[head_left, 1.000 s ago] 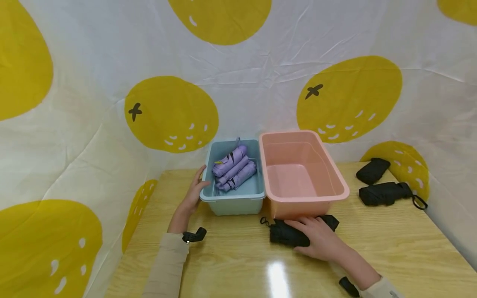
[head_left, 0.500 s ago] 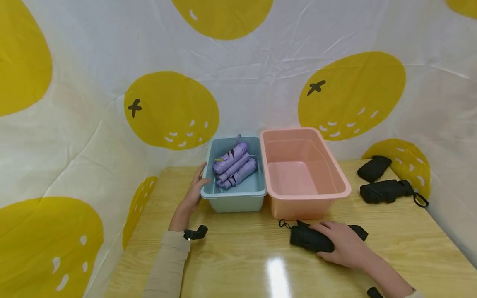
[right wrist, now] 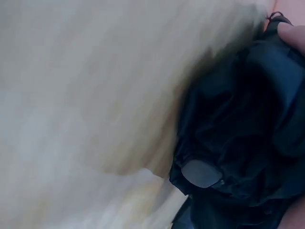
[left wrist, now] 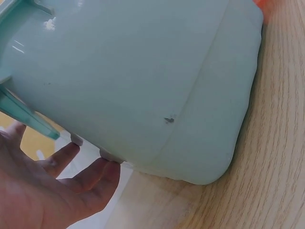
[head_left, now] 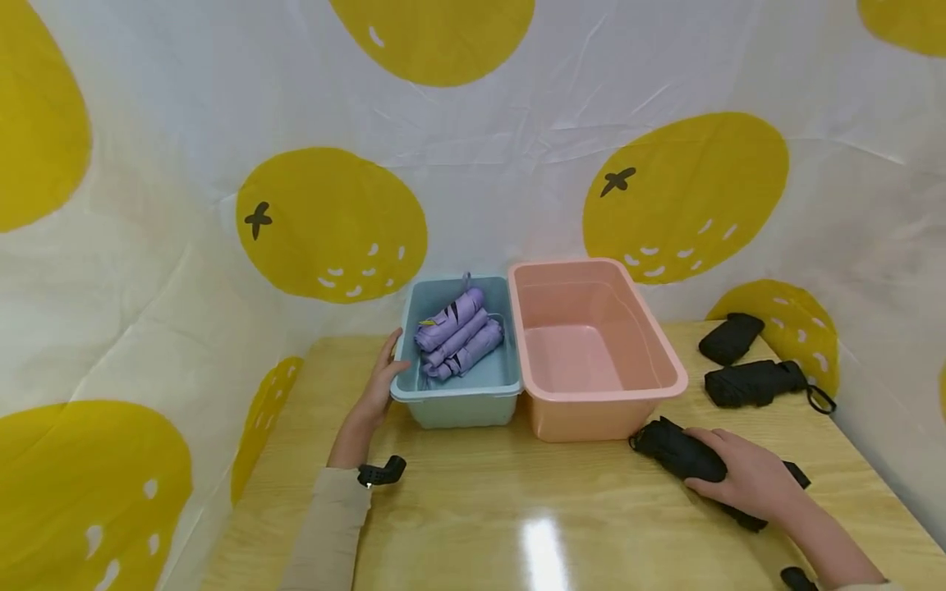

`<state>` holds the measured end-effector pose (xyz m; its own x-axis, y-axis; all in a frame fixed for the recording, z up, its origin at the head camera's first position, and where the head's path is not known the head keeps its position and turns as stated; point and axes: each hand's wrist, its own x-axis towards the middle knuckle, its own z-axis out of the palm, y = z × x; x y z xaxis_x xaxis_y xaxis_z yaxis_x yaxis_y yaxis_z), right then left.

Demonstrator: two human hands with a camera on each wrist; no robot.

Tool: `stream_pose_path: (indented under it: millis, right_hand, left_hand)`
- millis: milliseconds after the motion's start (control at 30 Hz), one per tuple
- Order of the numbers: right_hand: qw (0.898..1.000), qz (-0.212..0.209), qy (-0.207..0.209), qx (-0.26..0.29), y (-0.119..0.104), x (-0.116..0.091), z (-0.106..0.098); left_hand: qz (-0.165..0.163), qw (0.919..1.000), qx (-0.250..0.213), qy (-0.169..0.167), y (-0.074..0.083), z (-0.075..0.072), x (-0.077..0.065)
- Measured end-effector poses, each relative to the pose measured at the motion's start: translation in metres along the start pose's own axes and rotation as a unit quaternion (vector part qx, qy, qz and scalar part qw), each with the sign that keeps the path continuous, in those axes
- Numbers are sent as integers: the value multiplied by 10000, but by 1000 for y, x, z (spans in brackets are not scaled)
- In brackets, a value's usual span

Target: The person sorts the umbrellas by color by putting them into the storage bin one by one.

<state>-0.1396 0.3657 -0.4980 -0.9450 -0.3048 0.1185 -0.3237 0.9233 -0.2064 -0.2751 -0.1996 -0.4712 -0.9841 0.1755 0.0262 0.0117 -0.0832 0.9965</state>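
My right hand [head_left: 757,476] grips a black folded umbrella [head_left: 680,450] low over the table, right of the pink bin's front corner. Its near end, with a grey round cap [right wrist: 201,173], fills much of the right wrist view. Another black piece [head_left: 796,474] shows behind the hand; I cannot tell whether it belongs to the same umbrella. On the left, my left hand [head_left: 378,386] holds the blue bin [head_left: 458,410] by its left rim, fingertips [left wrist: 110,174] against the wall. Several purple folded umbrellas [head_left: 461,336] lie inside that bin.
The pink bin [head_left: 591,414] stands against the blue bin's right side. Two more black folded umbrellas [head_left: 754,383] lie at the table's right back, by the patterned cloth [head_left: 502,172] hanging behind and at the sides.
My right hand has carried the black umbrella rightward, from in front of the pink bin to its right, and the umbrella has turned more slanted. My left hand stays on the blue bin.
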Motion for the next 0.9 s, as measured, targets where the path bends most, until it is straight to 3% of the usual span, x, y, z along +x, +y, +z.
stream_pose_path:
  millis: [233,533,700,833,900]
  right_hand:
    - [9992,403,-30,78,14,16,1]
    - [9913,1273,59,331,30,65,3]
    - [9840,1720,-60,468,31,84,1]
    - [9841,1675,-186,564,34,91,0]
    - [9869,1410,-202,758,35,92,0]
  left_hand:
    - [-184,9998,-97,-53,-3,0,-4]
    - [-206,9997,-20,-151,20,4,-13]
    - [-243,9996,-37,-127,10,1,-7]
    - [-150,9999,-49,-25,0,-2,-1]
    - [-56,10000,-22,-8,-2,-2,0]
